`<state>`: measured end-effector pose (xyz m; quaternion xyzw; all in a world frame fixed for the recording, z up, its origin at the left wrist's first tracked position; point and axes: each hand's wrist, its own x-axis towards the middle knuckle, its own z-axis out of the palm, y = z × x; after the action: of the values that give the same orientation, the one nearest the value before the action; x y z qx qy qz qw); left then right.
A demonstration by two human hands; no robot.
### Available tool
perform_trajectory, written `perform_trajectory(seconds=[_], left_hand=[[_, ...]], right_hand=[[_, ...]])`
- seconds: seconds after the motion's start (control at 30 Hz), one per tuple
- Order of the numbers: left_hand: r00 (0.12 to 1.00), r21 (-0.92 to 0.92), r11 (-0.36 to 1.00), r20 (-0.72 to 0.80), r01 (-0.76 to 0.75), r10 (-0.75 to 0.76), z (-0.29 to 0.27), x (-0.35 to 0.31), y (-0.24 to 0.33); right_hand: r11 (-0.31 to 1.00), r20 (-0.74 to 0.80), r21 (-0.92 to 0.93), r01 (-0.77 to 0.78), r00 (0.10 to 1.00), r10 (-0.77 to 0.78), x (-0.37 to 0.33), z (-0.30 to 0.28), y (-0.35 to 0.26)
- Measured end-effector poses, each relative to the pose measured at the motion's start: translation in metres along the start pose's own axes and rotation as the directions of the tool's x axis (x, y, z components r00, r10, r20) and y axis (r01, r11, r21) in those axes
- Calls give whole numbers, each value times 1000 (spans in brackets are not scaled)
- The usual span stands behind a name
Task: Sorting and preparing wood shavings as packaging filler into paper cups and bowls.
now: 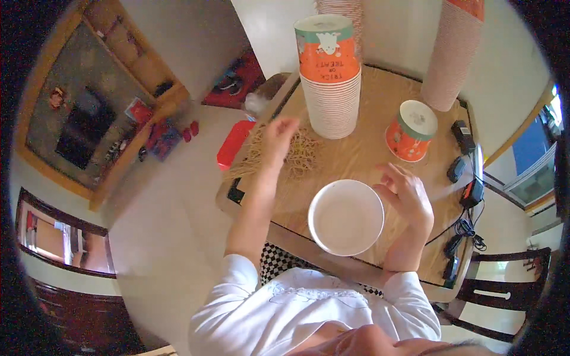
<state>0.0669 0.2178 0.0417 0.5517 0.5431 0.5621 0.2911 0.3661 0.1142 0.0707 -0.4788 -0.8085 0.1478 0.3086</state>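
Note:
A round paper bucket [346, 218] stands near the table's front edge, its white inside facing up. My right hand [408, 193] is just right of its rim, fingers bent and apart, with nothing seen in them. To the left, my left hand [279, 141] is over a pile of thin tan cords [304, 155]. Its fingers are drawn together, and what they may hold cannot be made out. Behind the pile rises a tall stack of upturned paper buckets [332, 107], the top one orange and green. A single upturned orange bucket [411, 132] sits farther right.
More bucket stacks stand at the back, one a tall leaning column [452, 56] at the right. Black power adapters and cables [466, 228] line the table's right edge. A red container [234, 145] is beside the left edge. A dark wooden chair [504, 291] stands at right.

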Motion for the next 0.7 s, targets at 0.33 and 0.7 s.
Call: perform_trajectory(seconds=[0.33, 0.7], left_hand=[[887, -447, 766, -229, -462, 401, -93, 1, 180], [931, -179, 983, 364, 28, 39, -21, -159, 84]], right_hand=[[997, 52, -44, 57, 997, -55, 6, 6, -22], [925, -106, 101, 366, 929, -356, 5, 17, -59]])
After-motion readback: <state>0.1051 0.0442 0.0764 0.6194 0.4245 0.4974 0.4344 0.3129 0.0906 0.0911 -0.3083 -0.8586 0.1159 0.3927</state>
